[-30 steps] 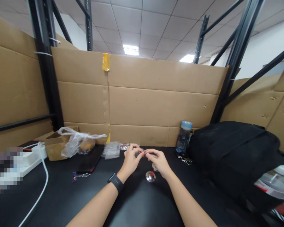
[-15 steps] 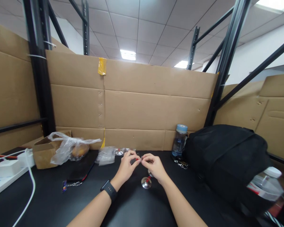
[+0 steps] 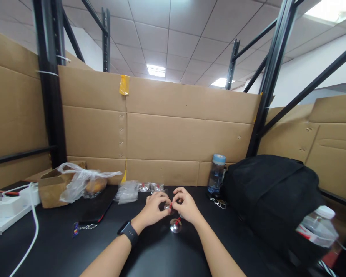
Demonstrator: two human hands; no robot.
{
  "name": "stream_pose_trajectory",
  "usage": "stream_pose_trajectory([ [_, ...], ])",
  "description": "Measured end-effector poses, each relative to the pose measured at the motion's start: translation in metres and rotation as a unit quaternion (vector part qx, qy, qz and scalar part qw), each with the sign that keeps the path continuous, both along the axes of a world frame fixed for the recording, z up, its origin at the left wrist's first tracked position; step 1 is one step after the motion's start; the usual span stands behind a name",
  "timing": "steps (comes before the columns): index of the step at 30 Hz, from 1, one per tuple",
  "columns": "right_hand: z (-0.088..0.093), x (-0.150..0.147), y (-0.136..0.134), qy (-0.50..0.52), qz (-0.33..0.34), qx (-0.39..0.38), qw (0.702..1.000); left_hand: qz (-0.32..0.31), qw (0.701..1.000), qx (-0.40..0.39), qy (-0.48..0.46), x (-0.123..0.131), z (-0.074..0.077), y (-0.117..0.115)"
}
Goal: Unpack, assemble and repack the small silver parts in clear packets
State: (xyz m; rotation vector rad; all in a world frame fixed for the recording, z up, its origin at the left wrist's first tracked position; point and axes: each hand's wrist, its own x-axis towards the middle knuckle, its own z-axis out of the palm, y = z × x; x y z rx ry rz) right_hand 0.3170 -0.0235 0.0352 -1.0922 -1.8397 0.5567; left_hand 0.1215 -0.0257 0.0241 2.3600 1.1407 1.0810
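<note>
My left hand (image 3: pixel 155 207), with a dark watch on its wrist, is closed with thumb and fingers around the edge of a small shiny finger cymbal (image 3: pixel 167 207). Opposite it, my right hand (image 3: pixel 186 206) pinches the red cord at that cymbal's centre. Fingers partly hide the cymbal. Just in front of the hands, a second finger cymbal (image 3: pixel 175 226) lies on the black table, its red cord loop standing up. Something shiny shows by my right fingers, mostly hidden.
Beyond my hands lie clear plastic sleeves (image 3: pixel 128 191) and bagged cymbals (image 3: pixel 144 187). At left are a tied plastic bag (image 3: pixel 85 184), a carton (image 3: pixel 50 191), a black pouch (image 3: pixel 96 209) and a power strip (image 3: pixel 5 219). A water bottle (image 3: pixel 217 175) and black backpack (image 3: pixel 272 196) stand right.
Both hands have come slightly lower and nearer the table. The cymbal between them now shows, where before mainly a red bit was visible at the fingertips. The view has shifted slightly.
</note>
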Motion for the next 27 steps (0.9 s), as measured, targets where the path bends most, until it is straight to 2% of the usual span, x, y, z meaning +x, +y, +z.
stream_pose_trajectory([
  [4, 0.001, 0.0, -0.001, -0.011, 0.017, 0.007, 1.0, 0.038, 0.999, 0.015, 0.027, 0.001, 0.0, 0.001],
  [8, 0.002, 0.011, -0.004, -0.068, 0.056, 0.009, 0.996, 0.052, 0.997, 0.014, 0.058, -0.002, 0.004, -0.001],
  [14, 0.003, 0.029, -0.01, -0.208, 0.147, -0.109, 0.961, 0.065, 0.995, 0.027, 0.071, -0.01, 0.006, -0.001],
  [19, -0.001, 0.023, -0.014, -0.217, 0.12, -0.116, 0.962, 0.059, 0.996, 0.022, 0.071, -0.013, 0.005, 0.001],
  [22, 0.0, 0.017, -0.013, -0.206, 0.092, -0.069, 0.972, 0.051, 0.996, 0.016, 0.067, -0.013, 0.004, 0.002],
  [25, 0.006, 0.014, -0.01, -0.135, 0.045, 0.01, 0.99, 0.046, 0.998, 0.004, 0.043, -0.014, 0.003, 0.006],
  [27, 0.012, 0.013, -0.007, -0.057, 0.014, 0.034, 0.998, 0.043, 0.999, -0.016, 0.0, -0.014, 0.002, 0.011],
])
